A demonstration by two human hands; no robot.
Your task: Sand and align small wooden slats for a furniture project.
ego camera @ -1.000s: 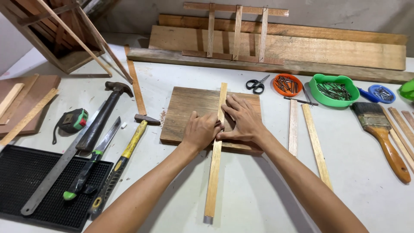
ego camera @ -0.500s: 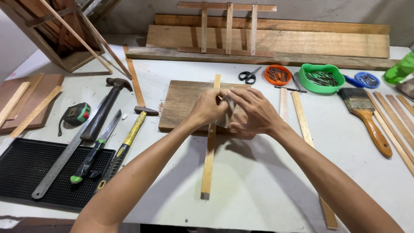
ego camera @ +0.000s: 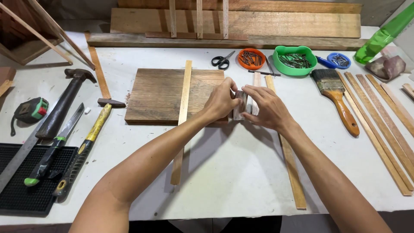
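Observation:
My left hand (ego camera: 222, 101) and my right hand (ego camera: 265, 108) meet at the right edge of a square brown wooden board (ego camera: 164, 95). Between their fingertips they pinch a small short wood block (ego camera: 239, 105), held upright against the board's edge; a paler short piece beside it is partly hidden by my right fingers. A long thin slat (ego camera: 184, 99) lies across the board and sticks out toward me, left of my left wrist. A second long slat (ego camera: 290, 168) runs under my right forearm.
On the left lie a large hammer (ego camera: 64, 103), a yellow-handled hammer (ego camera: 92, 129), a green-handled knife (ego camera: 51, 151), a tape measure (ego camera: 32, 110) and a black mat (ego camera: 26, 190). Behind are scissors (ego camera: 223, 60) and nail dishes (ego camera: 251, 58) (ego camera: 294, 60). A paintbrush (ego camera: 338, 99) and slats (ego camera: 379, 129) lie to the right.
Both hands left the long slat on the board and moved right to the board's edge, where they now hold the small block. The view has shifted closer and to the right.

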